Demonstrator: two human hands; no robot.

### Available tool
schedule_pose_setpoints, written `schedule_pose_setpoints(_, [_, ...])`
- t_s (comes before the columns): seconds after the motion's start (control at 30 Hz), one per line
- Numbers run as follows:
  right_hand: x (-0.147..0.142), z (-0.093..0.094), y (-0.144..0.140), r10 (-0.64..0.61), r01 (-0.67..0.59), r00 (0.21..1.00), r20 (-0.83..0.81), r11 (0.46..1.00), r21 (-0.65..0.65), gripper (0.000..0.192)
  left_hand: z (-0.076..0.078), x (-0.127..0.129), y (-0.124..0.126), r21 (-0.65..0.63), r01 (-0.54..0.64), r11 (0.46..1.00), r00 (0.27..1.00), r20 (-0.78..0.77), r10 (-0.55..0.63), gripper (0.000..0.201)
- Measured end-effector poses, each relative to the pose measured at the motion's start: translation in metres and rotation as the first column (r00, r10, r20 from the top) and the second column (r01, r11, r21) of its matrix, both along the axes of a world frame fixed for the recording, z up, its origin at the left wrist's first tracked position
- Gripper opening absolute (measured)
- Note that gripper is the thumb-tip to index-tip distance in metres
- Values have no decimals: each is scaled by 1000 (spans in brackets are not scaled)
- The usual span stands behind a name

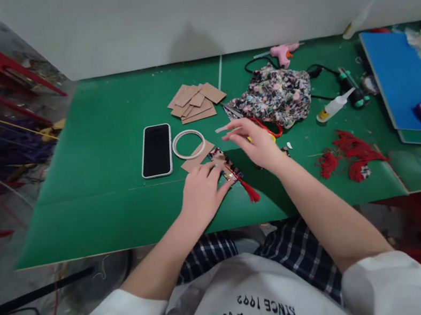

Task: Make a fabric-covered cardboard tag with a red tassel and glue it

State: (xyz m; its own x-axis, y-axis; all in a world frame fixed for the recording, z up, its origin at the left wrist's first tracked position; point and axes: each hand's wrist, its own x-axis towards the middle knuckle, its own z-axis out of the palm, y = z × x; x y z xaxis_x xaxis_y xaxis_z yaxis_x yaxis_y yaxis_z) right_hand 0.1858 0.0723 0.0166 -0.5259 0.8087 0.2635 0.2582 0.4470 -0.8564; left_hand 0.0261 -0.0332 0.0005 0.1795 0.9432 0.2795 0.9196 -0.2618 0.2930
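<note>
My left hand (201, 194) rests on a small cardboard piece (230, 173) edged with dark floral fabric, its fingertips and thumb holding it against the table. A red tassel (251, 191) hangs off the lower right corner of that piece. Just above and to the right, my right hand (255, 144) is raised with a thin white strip (222, 129) at its fingertips. Scissors with red-orange handles (274, 130) lie partly hidden behind the right hand. A plain cardboard rectangle (199, 157) sits beside the left fingers, under a white ring (174, 148).
A phone (156, 151) lies left of the ring, and stacked cardboard pieces (196, 100) lie behind it. Floral fabric (278, 94), a pink glue gun (284, 52), a glue bottle (335, 106), red tassels (355, 145) and a blue board (397, 75) occupy the right side.
</note>
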Motion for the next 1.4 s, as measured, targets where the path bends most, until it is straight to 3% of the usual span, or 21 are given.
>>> schedule_pose_setpoints(0.1, [-16,-22,11,185,-181,970,158,983,-38,34,-11,6,-6,1,8,1000,999,-42,-8,34])
schedule_pose_setpoints(0.17, [-22,-32,13,220,-224,943,250,974,-13,39,-15,7,-5,-2,27,1000,999,-38,-27,33])
schedule_pose_setpoints(0.4, [-9,-35,1,95,-202,905,416,954,223,41,-21,-12,12,22,156,987,987,-37,-156,23])
schedule_pose_setpoints(0.5, [3,-35,-2,58,-202,900,432,934,295,41,-18,-16,15,79,216,973,975,-61,-212,19])
schedule_pose_setpoints(0.6, [10,-39,-3,108,-245,914,392,915,320,42,-8,-3,2,118,245,962,969,-58,-239,22])
schedule_pose_setpoints(0.77, [8,-42,-3,193,-333,889,415,895,297,41,-3,29,-36,78,434,897,901,-45,-432,27])
schedule_pose_setpoints(0.87, [7,-40,-4,169,-342,867,469,887,312,41,-7,34,-43,66,413,909,910,-82,-407,32])
schedule_pose_setpoints(1.03, [11,-36,-17,17,-262,839,544,888,377,42,-8,21,-42,85,317,945,939,-166,-300,26])
schedule_pose_setpoints(1.27, [17,-36,-56,-279,-7,774,568,894,448,37,-1,-15,-48,131,227,965,946,-264,-187,24])
schedule_pose_setpoints(1.4, [22,-30,-60,-323,118,859,397,880,460,27,3,-25,-53,103,238,966,957,-197,-215,22])
